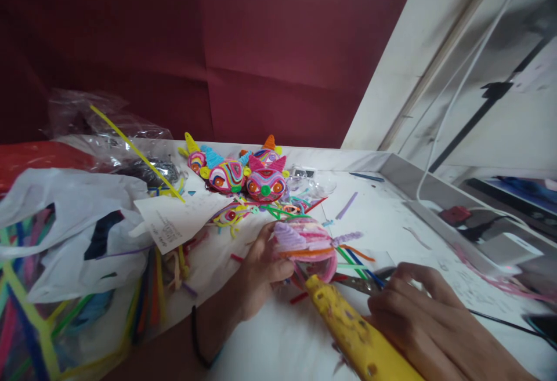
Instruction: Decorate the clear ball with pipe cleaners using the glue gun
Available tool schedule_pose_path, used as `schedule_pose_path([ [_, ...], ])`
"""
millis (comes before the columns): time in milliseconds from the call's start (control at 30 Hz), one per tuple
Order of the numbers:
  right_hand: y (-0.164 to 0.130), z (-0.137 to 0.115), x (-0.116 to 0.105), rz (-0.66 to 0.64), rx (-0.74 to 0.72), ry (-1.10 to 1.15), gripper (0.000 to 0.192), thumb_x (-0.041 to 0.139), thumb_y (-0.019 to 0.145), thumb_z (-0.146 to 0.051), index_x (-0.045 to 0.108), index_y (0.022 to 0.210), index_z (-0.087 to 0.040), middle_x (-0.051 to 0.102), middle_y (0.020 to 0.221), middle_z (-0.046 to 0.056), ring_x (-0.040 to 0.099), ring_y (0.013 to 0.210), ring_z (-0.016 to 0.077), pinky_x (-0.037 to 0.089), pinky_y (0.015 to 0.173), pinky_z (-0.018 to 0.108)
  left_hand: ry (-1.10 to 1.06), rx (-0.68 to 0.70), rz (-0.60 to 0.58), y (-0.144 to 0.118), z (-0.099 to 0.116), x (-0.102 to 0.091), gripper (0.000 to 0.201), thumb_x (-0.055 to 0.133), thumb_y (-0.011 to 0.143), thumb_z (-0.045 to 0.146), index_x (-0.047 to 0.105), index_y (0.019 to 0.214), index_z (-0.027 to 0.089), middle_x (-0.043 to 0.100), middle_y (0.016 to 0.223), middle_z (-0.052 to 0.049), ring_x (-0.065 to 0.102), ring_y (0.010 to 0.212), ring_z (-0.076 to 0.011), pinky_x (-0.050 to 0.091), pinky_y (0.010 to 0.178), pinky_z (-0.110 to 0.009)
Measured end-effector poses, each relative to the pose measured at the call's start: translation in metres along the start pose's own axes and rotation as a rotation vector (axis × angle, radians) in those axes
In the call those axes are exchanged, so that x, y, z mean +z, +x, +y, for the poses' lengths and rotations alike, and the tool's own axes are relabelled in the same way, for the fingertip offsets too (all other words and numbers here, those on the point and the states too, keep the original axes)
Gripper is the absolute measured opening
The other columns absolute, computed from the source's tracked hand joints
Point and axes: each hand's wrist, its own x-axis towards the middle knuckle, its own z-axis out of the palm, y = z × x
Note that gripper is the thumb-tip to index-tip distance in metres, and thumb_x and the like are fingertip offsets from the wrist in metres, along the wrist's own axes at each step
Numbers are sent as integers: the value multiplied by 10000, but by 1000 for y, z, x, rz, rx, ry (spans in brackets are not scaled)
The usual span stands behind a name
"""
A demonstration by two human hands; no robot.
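Seemingly domed pipe-cleaner piece [307, 245]: pink, lilac, orange strands.

The left hand [261, 265] grips a pink and lilac pipe-cleaner figure [307, 242] above the white counter [391, 218]. The right hand [418, 311] holds a stained yellow glue gun [352, 334], its tip touching the figure's underside. Finished multicoloured pipe-cleaner heads [243, 175] sit behind.
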Motion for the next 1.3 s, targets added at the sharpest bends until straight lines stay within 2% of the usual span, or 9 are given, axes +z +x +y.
schedule_pose_path([
  [100,-1,0,0,11,-18,-31,269,312,1012,-109,556,916,-169,614,743,42,577,671,206,362,844,488,-4,7,-14,1,0,0,650,871,653,344,576,1226,267,684,1206,-65,633,1120,-267,467,910,-348],
  [333,-3,-1,1,-7,-20,-42,353,280,1076,-329,545,899,-178,582,692,28,547,622,206,376,828,511,-1,6,-6,3,-2,-1,672,871,653,349,573,1249,267,677,1178,-61,619,1098,-249,450,916,-350],
  [533,-3,-1,2,26,-30,-81,380,263,1077,-331,543,865,-185,584,685,31,549,618,210,388,841,520,1,15,-3,2,0,2,650,870,647,343,584,1225,260,679,1171,-60,618,1108,-259,440,957,-370],
  [800,-9,-1,3,10,-19,-48,384,266,1073,-326,552,866,-177,585,700,31,560,630,208,392,820,514,20,-6,0,1,1,2,655,871,643,368,587,1225,265,689,1149,-57,638,1070,-252,470,871,-339],
  [967,-7,-1,3,26,-12,-59,384,246,1072,-341,536,869,-191,589,674,14,569,603,201,393,823,509,9,20,5,1,1,2,652,875,635,355,595,1216,255,690,1162,-61,631,1112,-260,458,952,-362],
  [1133,-6,-1,1,5,-9,-60,366,271,1072,-358,543,892,-193,601,675,15,582,601,200,398,833,504,1,14,-14,0,1,3,647,860,661,343,580,1239,265,695,1182,-63,643,1118,-271,469,948,-374],
  [1300,-6,-2,3,25,12,-47,387,291,1073,-393,580,925,-181,628,723,38,601,636,214,401,845,508,-7,-4,15,1,1,3,644,880,638,341,597,1211,267,696,1133,-43,648,1066,-242,476,913,-341],
])
